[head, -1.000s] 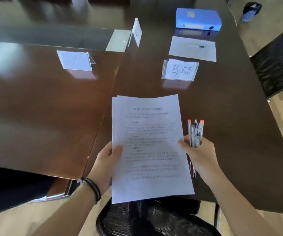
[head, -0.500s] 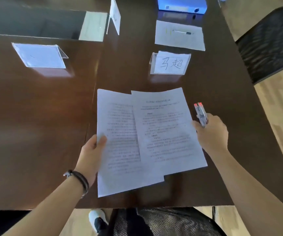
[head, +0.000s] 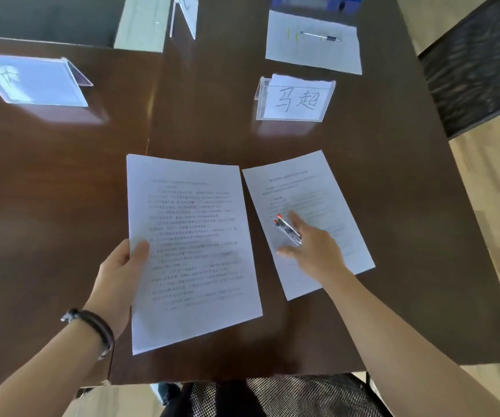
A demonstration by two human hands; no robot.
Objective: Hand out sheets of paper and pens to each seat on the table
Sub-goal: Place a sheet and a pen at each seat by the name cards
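The left hand (head: 119,276) grips a printed stack of sheets (head: 191,251) by its near left edge, thumb pressed on top, the fingers hidden under the paper. The stack slants over the dark brown worktop (head: 62,182); whether its far end rests on the surface cannot be told. A dark bracelet (head: 96,326) circles the left wrist.

Just right of the stack, with a narrow strip of worktop between them, a single printed sheet (head: 330,206) lies flat, turned slightly clockwise. The right hand (head: 315,248) rests on this sheet, index finger stretched forward onto the paper, the other fingers curled around a bundle of pens (head: 287,230) with red caps, which point away to the upper left.

Beyond the right hand stands a clear name card holder (head: 295,99) with handwritten characters. Farther past it lies another sheet (head: 312,52) with one pen (head: 321,37) on top. Beyond the left hand, a second name card holder (head: 31,79) stands at an angle, and a third (head: 185,13) is farther off at the top edge. A mesh chair (head: 272,395) sits at the near worktop edge, below both forearms.
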